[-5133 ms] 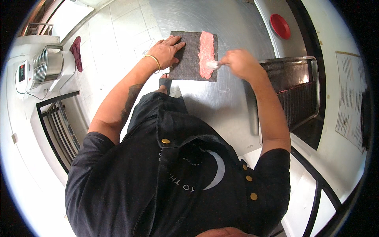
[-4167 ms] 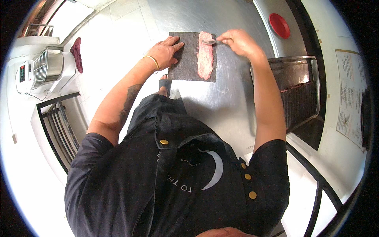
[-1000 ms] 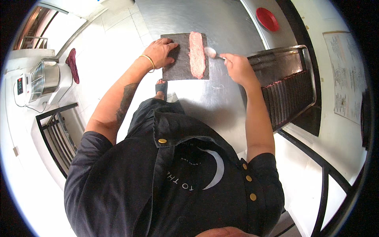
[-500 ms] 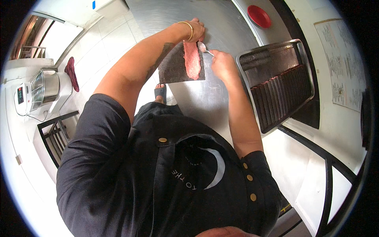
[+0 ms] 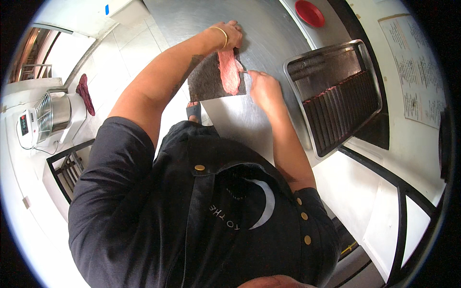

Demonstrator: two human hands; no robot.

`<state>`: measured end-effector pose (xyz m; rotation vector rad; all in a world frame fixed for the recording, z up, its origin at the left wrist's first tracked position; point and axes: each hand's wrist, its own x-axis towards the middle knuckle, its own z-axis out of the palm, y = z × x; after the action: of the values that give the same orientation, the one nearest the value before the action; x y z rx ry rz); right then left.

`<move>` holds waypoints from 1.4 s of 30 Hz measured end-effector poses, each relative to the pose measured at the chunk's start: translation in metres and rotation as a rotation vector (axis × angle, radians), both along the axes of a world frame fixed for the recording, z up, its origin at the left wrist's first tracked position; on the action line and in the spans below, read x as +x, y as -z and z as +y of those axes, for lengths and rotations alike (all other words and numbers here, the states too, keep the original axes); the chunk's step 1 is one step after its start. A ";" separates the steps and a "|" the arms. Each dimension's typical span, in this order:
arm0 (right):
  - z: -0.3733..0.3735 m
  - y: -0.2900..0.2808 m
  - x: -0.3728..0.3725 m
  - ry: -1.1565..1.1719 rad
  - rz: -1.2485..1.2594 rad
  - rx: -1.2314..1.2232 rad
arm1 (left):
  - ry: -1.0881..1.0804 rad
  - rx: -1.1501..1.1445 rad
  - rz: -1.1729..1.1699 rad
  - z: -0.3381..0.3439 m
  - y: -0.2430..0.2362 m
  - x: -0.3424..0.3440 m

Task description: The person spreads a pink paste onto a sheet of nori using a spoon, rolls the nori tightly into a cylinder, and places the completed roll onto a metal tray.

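Observation:
A dark, thin square sheet (image 5: pixel 204 81) lies on the steel table (image 5: pixel 259 26), bearing a long strip of pink paste (image 5: pixel 229 77). My left hand (image 5: pixel 230 34), a bracelet at its wrist, is at the sheet's far edge, over the strip's top end; its fingers are curled, and what they hold is hidden. My right hand (image 5: pixel 261 86) is closed on the handle of a spoon (image 5: pixel 239 66), whose head rests against the right side of the paste.
Right of me is a metal tray (image 5: pixel 288 77) with several dark rolls (image 5: pixel 338 110). Beyond it are a red plate (image 5: pixel 307 12) and a wall with paper sheets (image 5: pixel 403 67). At left stand a mixer (image 5: pixel 48 120), a maroon cloth (image 5: pixel 85 93) and a black metal frame (image 5: pixel 62 168).
My left hand has swung up and right from the sheet's left side to its far edge. My right hand has shifted lower and slightly left, bringing the spoon against the paste.

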<state>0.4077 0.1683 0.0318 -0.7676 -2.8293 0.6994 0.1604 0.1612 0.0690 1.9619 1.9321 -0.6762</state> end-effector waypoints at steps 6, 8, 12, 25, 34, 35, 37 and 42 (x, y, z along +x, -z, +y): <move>-0.027 -0.025 0.039 0.007 -0.034 -0.026 | -0.010 0.008 -0.004 -0.001 -0.001 0.001; -0.035 -0.034 0.056 -0.016 -0.083 -0.037 | -0.031 0.025 -0.029 -0.002 0.001 0.000; -0.033 -0.048 0.078 0.020 -0.122 -0.057 | -0.049 0.085 -0.082 -0.005 0.009 -0.003; -0.014 -0.022 0.033 -0.084 -0.005 -0.024 | 0.068 0.091 -0.097 -0.010 0.012 0.008; 0.012 -0.033 0.018 -0.161 -0.041 0.071 | 0.080 0.058 -0.038 -0.004 0.008 0.015; 0.016 -0.030 0.014 -0.169 -0.071 0.046 | 0.072 0.075 -0.046 -0.005 0.009 0.017; 0.013 -0.029 0.012 -0.193 -0.131 0.017 | 0.037 0.090 -0.076 -0.009 0.011 0.014; -0.003 -0.044 0.044 -0.258 -0.119 -0.011 | -0.018 0.109 -0.120 -0.008 0.023 0.007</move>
<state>0.4514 0.1652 0.0755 -0.4635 -3.0698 0.7260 0.1678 0.1535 0.0465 1.9966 1.9489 -0.4454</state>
